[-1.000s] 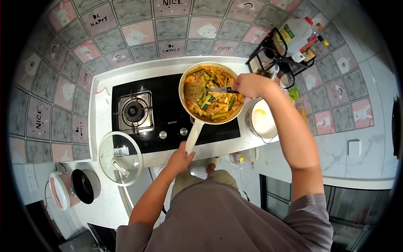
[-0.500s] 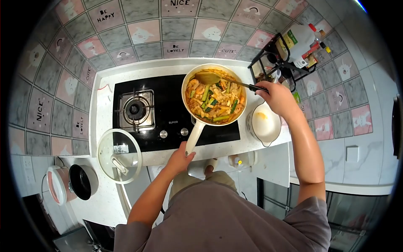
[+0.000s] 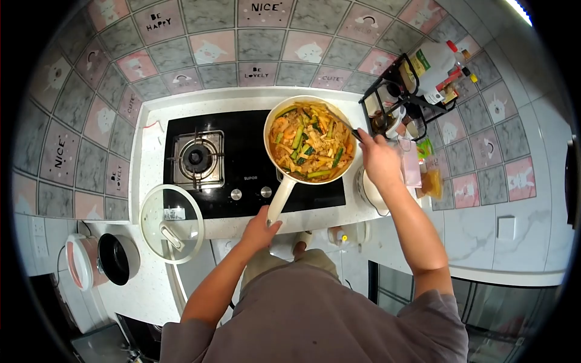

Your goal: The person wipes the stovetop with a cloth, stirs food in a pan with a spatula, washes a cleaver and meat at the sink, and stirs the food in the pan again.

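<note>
A cream frying pan (image 3: 280,201) stands on the right side of the black gas hob, and its handle points toward me. My left hand (image 3: 260,230) is closed around the end of that handle. Inside the pan lies cooked food (image 3: 308,145) with green vegetable pieces and pale strips in an orange sauce. My right hand (image 3: 379,158) grips the dark handle of a spatula (image 3: 346,126) at the pan's right rim. The spatula's head reaches into the upper right of the food and is mostly hidden. Partly behind my right forearm is a white bowl (image 3: 368,187).
A glass lid (image 3: 193,227) rests at the counter's front edge, left of the hob (image 3: 242,157). The left burner (image 3: 196,158) is uncovered. A black rack (image 3: 417,91) with bottles stands at the back right. At the lower left is a black inner pot (image 3: 115,260) beside a pink-and-white appliance (image 3: 82,263).
My right hand has moved down and left, bringing the spatula from the pan's upper left to its right side. My left hand keeps its hold on the pan handle.
</note>
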`<action>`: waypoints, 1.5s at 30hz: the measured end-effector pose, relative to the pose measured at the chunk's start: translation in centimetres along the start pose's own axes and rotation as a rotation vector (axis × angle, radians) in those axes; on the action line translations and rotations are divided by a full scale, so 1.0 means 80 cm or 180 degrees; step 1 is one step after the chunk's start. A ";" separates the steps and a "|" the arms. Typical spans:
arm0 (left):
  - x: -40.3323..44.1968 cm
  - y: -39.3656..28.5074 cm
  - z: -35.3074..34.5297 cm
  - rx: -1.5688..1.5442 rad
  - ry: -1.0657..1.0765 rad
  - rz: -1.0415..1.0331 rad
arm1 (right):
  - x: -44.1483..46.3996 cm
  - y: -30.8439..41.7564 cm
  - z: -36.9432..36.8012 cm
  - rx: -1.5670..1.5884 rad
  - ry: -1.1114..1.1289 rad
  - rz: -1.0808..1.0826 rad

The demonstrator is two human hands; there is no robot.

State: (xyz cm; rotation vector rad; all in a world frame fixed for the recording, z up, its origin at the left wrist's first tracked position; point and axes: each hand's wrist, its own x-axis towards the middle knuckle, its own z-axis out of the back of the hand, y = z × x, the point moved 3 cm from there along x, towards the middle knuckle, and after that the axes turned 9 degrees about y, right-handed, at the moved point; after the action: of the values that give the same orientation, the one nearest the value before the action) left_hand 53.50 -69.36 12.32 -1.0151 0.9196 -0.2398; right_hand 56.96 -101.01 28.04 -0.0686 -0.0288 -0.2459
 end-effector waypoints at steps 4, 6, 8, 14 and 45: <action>0.000 -0.004 0.001 -0.0039 0.0008 0.0035 | -0.009 0.021 -0.036 0.0122 0.0409 0.0147; -0.001 -0.007 0.002 -0.0053 0.0014 0.0061 | -0.024 0.031 -0.052 0.0237 0.0421 0.0241; -0.002 -0.008 0.001 -0.0066 0.0029 0.0087 | -0.039 0.034 -0.058 0.0349 0.0436 0.0327; 0.000 0.001 0.001 -0.0081 0.0045 -0.0036 | -0.056 0.031 -0.008 0.0375 0.0515 0.0426; 0.001 0.001 0.001 -0.0031 0.0058 -0.0084 | -0.087 0.048 -0.065 0.1737 0.0907 -0.0809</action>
State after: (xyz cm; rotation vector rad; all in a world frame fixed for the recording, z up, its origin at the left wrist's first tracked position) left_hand 53.60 -69.30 12.19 -1.0359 0.9252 -0.2673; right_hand 51.26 -95.98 22.34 0.5162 0.1801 -0.4920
